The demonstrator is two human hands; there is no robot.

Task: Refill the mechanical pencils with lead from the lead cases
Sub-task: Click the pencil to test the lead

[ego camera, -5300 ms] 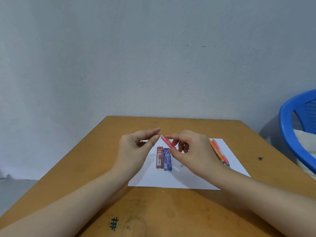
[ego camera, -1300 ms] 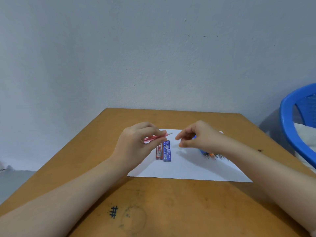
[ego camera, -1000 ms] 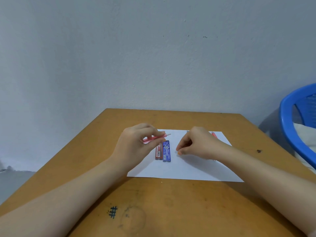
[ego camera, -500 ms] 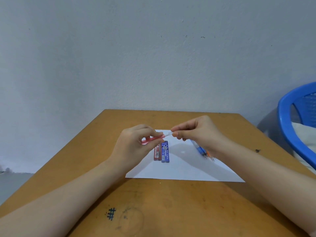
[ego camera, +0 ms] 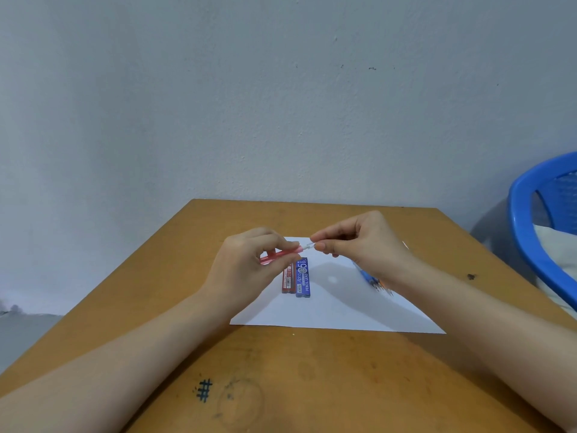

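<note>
1. Firstly, the left hand (ego camera: 246, 270) grips the red mechanical pencil (ego camera: 278, 256) by its barrel, with the fingers curled round it. It holds the pencil almost level above the paper, the pale end pointing to the right.
2. The right hand (ego camera: 365, 245) pinches this pale end between thumb and forefinger, and its other fingers are curled in under the palm. Both wrists are lifted off the table (ego camera: 312, 385).
3. The pinched piece is very small, and it cannot be told whether it is a cap or an eraser. If the pinch slips under a pull or a push, the piece will probably jump away and roll off the table.
4. If the end comes open while the pencil lies so level, a thin lead may slide out or snap when it goes in crooked.
5. The red lead case (ego camera: 288, 278) and the blue lead case (ego camera: 303, 278) lie side by side on the white paper (ego camera: 343, 307), just under the hands. A sudden drop of the hands could push them apart.
6. Further right, a blue pencil (ego camera: 365, 275) lies on the paper, half hidden by the right wrist. A blue chair (ego camera: 524, 229) stands beside the table.
</note>
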